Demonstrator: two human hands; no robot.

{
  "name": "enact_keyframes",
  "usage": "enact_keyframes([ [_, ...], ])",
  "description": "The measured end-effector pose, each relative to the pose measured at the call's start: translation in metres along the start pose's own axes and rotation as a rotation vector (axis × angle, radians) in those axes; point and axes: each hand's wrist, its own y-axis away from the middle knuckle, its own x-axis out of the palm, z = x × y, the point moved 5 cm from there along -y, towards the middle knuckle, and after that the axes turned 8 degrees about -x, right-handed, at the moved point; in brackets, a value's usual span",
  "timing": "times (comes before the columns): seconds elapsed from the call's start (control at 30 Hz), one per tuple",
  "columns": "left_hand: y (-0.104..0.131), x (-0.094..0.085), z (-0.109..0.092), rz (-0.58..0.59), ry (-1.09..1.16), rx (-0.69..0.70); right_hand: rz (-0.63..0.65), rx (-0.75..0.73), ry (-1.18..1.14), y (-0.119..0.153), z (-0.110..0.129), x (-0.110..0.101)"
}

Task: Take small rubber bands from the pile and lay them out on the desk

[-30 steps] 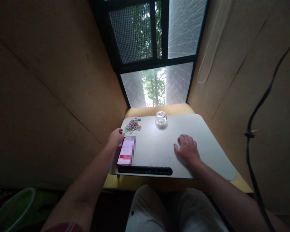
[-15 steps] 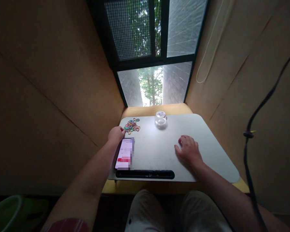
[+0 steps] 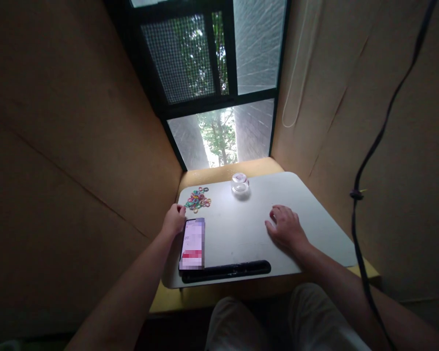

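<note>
A small heap of colourful rings [image 3: 197, 201], like little hair ties, lies at the far left of the white table [image 3: 237, 234]. My left hand [image 3: 174, 219] is at the table's left edge, just beside the heap, with its fingers curled together. Whatever those fingers may hold is too small or hidden to make out. On the right half of the tabletop rests my right hand [image 3: 284, 225], fingers bent, thumb apart, holding nothing visible. A clear round jar [image 3: 240, 185] stands near the back edge, away from both hands.
A phone [image 3: 192, 243] with a lit screen lies beside my left wrist. Along the front edge runs a black ledge strip [image 3: 227, 271]. A window [image 3: 219, 131] is behind the table, walls close in on both sides, and a dark cord [image 3: 369, 151] hangs at right.
The view has tilted and shifted slightly. My left hand has drawn back a little from the edge of the ring heap. My right hand stays in place.
</note>
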Motion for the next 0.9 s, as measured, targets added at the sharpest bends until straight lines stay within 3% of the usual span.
enact_keyframes([
  [0.1,0.029,-0.003,-0.017,0.000,0.157,0.088,-0.009,0.012,-0.003,0.000,0.002,-0.002],
  [0.23,0.092,0.002,-0.057,0.049,0.360,0.213,-0.014,0.034,-0.055,-0.001,0.003,-0.006],
  [0.33,0.139,0.025,-0.087,0.140,0.476,0.276,-0.013,-0.001,-0.152,0.001,0.004,-0.010],
  [0.43,0.169,0.059,-0.105,0.226,0.541,0.278,-0.006,-0.073,-0.243,0.006,0.008,-0.013],
  [0.53,0.181,0.089,-0.115,0.269,0.556,0.273,0.029,-0.122,-0.344,0.010,0.014,-0.011],
  [0.6,0.182,0.100,-0.120,0.255,0.552,0.273,0.102,-0.085,-0.461,0.011,0.016,-0.004],
  [0.77,0.183,0.104,-0.130,0.216,0.512,0.314,0.197,-0.027,-0.707,0.006,0.023,0.015],
  [0.9,0.188,0.102,-0.133,0.214,0.399,0.377,0.172,-0.035,-0.681,0.009,0.027,0.015],
])
